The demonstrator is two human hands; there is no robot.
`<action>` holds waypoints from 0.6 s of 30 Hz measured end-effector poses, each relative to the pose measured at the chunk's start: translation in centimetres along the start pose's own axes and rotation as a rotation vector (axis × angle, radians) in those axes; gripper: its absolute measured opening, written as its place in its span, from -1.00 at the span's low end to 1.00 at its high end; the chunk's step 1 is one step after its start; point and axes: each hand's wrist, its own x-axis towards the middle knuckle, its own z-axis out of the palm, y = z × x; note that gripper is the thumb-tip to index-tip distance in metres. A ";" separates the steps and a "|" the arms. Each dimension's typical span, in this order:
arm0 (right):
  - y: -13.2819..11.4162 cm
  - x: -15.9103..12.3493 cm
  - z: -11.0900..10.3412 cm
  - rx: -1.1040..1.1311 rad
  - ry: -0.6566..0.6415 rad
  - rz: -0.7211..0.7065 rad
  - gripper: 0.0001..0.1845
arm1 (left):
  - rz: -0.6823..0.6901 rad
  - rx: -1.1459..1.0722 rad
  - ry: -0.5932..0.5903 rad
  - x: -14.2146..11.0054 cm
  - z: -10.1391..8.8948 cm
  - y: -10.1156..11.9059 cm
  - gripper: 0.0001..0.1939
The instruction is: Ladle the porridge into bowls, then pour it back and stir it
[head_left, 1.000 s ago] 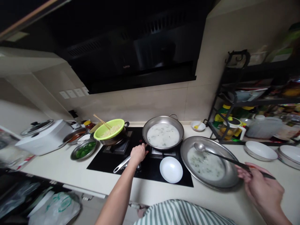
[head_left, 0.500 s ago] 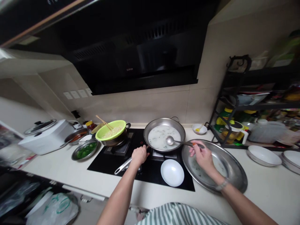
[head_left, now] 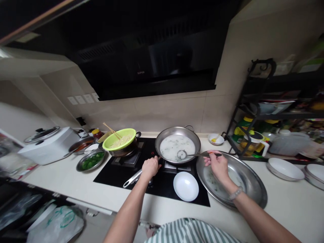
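A steel wok (head_left: 196, 141) stands on the cooktop with cloudy white liquid and dark bits inside. My left hand (head_left: 151, 167) is closed round its long handle, whose silver end (head_left: 131, 179) sticks out below my fingers. In my right hand (head_left: 217, 167) is a ladle (head_left: 192, 155), gripped near the dark end of its handle. The ladle's bowl lies in the liquid, its hollow facing up. Under my right hand sits a wide steel basin (head_left: 255, 184) holding some cloudy liquid. A white bowl (head_left: 186, 186) rests on the cooktop in front of the wok.
A green colander (head_left: 131, 135) with noodles and chopsticks sits over a pot at left. Beside it are a steel dish (head_left: 101, 163) of green leaves and a white cooker (head_left: 48, 146). A black rack (head_left: 240, 125) and white bowls (head_left: 285, 168) stand right; the range hood (head_left: 152, 50) hangs above.
The ladle's bowl has turned from rounded back up to hollow up and dipped into the liquid, shifting slightly left. My left hand has stayed on the handle.
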 end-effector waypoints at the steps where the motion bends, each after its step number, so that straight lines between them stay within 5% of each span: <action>1: 0.1 0.1 -0.1 0.006 0.011 0.001 -0.74 | 0.000 -0.001 0.001 0.0 0.0 0.0 -0.61; 18: 0.1 0.0 -0.3 0.092 0.075 0.036 -0.84 | -0.003 -0.003 0.006 -0.1 -0.1 0.1 -0.62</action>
